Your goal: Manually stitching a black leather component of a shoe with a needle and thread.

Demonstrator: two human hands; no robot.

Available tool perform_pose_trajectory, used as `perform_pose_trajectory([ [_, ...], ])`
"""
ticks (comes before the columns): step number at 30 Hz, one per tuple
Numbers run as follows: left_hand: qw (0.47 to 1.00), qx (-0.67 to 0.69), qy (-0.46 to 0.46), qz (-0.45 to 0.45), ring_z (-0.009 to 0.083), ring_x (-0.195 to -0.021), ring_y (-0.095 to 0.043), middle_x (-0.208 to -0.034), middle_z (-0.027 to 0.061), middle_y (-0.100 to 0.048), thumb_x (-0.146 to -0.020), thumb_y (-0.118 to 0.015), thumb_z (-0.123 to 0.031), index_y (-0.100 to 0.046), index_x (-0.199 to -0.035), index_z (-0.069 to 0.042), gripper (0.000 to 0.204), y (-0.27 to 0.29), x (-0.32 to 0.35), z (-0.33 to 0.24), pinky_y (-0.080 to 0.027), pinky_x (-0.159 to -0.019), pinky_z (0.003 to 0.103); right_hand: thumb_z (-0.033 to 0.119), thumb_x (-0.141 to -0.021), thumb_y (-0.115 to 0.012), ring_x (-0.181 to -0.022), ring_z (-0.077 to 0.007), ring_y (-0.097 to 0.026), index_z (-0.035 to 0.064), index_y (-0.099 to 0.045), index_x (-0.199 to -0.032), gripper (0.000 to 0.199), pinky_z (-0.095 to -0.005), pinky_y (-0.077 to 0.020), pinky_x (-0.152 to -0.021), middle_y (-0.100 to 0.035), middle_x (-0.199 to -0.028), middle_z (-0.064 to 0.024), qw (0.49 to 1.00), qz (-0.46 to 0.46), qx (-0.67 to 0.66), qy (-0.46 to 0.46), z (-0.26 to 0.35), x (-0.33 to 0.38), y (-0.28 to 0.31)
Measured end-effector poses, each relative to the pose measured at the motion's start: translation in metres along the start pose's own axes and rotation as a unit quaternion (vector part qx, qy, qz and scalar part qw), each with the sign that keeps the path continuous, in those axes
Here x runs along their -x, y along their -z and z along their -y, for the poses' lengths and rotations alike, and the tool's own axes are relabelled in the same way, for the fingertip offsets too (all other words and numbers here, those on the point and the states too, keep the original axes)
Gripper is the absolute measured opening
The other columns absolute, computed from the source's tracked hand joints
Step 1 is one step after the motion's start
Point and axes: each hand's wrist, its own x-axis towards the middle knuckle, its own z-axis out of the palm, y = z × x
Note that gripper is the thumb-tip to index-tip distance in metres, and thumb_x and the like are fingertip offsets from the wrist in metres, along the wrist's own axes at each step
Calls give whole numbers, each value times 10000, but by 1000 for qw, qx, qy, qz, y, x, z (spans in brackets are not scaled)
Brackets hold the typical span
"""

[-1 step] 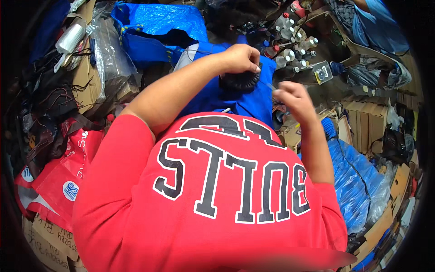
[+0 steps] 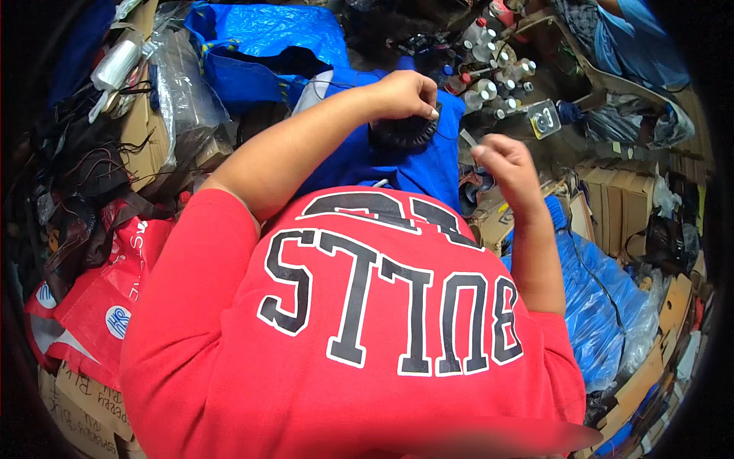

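Note:
A black, round object with a ribbed edge (image 2: 403,135) lies on the blue cloth (image 2: 436,170) over my lap. My left hand (image 2: 407,96) pinches its upper right edge, fingers closed; the forearm covers part of it. To the right, held up and apart from it, is my right hand (image 2: 506,164), closed in a pinch. A thin, flat, pale strip (image 2: 468,138) sticks out from those fingertips toward the black object. What kind of tool or piece the strip is, I cannot tell.
Several plastic bottles (image 2: 497,73) stand beyond my right hand, near a clear square container (image 2: 544,120). Blue tarpaulin (image 2: 306,30) lies at the far left. Cardboard (image 2: 623,206) and a blue plastic-wrapped bundle (image 2: 589,298) are on the right; a red bag (image 2: 99,287) lies left.
My right hand has moved a little to the right, away from the black ribbed object, and the strip in it shows more sharply. My left hand stays on the black object.

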Motion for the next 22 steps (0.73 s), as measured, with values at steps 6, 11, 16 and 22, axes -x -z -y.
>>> perform_pose_trajectory([
  [6, 995, 73, -8, 72, 100, -708, -547, -810, 8, -651, -754, -707, -192, -677, -895, -66, 191, 6, -3, -1, -444, -689, 270, 175, -797, -665, -675, -92, -515, 39, -663, -945, 201, -247, -418, -613, -577, -733, -1, 988, -84, 106, 71, -6, -6, -7],
  [11, 986, 119, 47, 106, 90, -810, -562, -905, 4, -653, -802, -659, -161, -674, -988, -59, 213, 13, 3, -3, -439, -741, 248, 113, -778, -658, -655, -134, -520, 87, -674, -982, 207, -260, -421, -617, -550, -712, -39, 954, -73, 279, 83, -13, -26, -19],
  [16, 985, 123, 35, 112, 102, -871, -565, -928, 20, -657, -804, -654, -142, -668, -997, -39, 220, 11, 2, 1, -435, -791, 257, 109, -760, -666, -606, -137, -503, 79, -686, -925, 169, -262, -403, -571, -518, -676, -49, 931, -75, 348, 80, -4, -33, -23],
  [22, 984, 124, 23, 122, 121, -917, -573, -944, 48, -662, -804, -652, -140, -669, -1012, -49, 228, 9, 0, 4, -427, -840, 270, 205, -731, -670, -751, -259, -610, 128, -701, -884, 174, -343, -477, -691, -607, -791, -126, 907, -64, 413, 44, 7, -35, -24],
])
